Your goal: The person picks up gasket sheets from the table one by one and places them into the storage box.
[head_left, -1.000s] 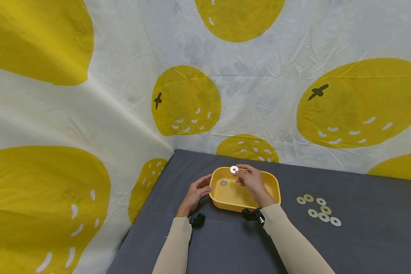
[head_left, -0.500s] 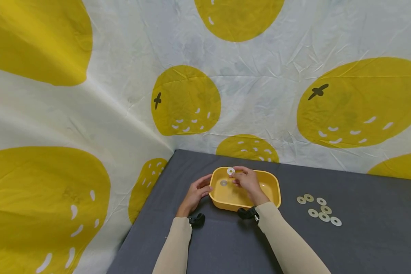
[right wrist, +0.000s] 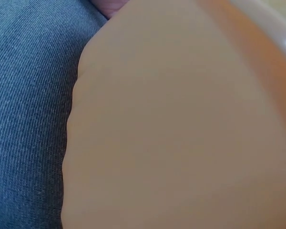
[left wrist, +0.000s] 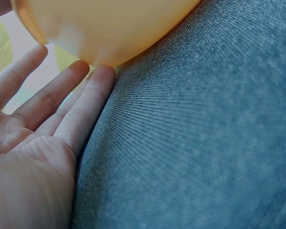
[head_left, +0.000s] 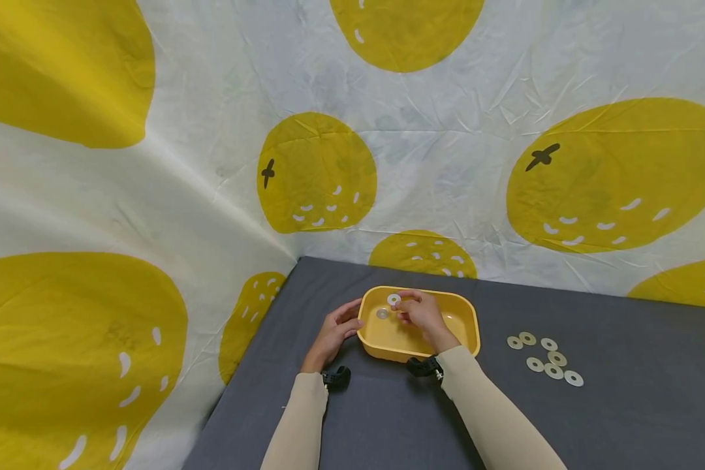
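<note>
In the head view a yellow plastic box (head_left: 388,353) with rounded corners stands on the grey cloth. My left hand (head_left: 333,333) is at its left end; in the left wrist view, the nearly straight fingers (left wrist: 88,102) touch its outer wall. Between thumb and fingertips my right hand (head_left: 424,314) pinches a flat round washer (head_left: 393,299) with a centre hole, just over the box's left half. Another washer (head_left: 382,313) lies on the box floor below it. The box's outer side (right wrist: 171,119) fills most of the right wrist view, hiding the right fingertips.
Several loose washers (head_left: 554,371) lie in a group on the grey cloth (head_left: 640,405), right of the box. Behind the table and along its left hangs a white curtain (head_left: 440,163) printed with yellow fruit.
My right hand has moved slightly left and lowered the washer toward the box. The left hand stays against the box's left end.
</note>
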Available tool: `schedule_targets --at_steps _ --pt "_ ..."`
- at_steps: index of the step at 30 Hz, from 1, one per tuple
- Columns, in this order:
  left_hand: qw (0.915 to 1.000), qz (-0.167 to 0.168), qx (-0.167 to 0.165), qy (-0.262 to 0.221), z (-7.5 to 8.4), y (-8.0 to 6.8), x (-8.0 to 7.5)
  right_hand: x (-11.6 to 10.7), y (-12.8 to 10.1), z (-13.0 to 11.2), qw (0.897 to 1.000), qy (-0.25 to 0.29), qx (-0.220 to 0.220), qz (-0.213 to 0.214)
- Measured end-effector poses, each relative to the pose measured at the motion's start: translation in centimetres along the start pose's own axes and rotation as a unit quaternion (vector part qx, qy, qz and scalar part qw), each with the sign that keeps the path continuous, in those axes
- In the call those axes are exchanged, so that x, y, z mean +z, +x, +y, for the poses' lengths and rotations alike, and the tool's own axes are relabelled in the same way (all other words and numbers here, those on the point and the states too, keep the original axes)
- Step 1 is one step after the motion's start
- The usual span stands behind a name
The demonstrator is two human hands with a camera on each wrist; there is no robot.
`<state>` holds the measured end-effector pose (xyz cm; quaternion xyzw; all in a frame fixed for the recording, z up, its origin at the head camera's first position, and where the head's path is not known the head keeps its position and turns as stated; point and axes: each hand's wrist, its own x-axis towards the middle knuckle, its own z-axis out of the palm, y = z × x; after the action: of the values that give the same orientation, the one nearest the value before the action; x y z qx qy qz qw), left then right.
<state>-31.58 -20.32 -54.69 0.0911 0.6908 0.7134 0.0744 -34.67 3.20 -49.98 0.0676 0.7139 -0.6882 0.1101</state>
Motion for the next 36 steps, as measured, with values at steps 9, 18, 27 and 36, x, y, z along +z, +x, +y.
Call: schedule_targets --at_steps 9,18,27,36 --pt "1.0 0.0 -0.002 -0.004 -0.06 -0.06 -0.04 0.09 -0.19 0.17 0.999 -0.039 0.006 -0.004" --pt "1.0 -0.002 0.004 0.001 -0.34 0.18 -0.21 -0.11 -0.43 -0.04 0.997 -0.069 0.034 -0.002" --pt "1.0 0.0 -0.002 0.001 -0.27 0.09 -0.14 -0.11 -0.65 0.11 0.994 -0.102 0.036 0.005" --pt "1.0 -0.002 0.004 0.0 -0.39 0.15 -0.17 -0.03 -0.34 0.25 0.986 -0.156 0.041 0.031"
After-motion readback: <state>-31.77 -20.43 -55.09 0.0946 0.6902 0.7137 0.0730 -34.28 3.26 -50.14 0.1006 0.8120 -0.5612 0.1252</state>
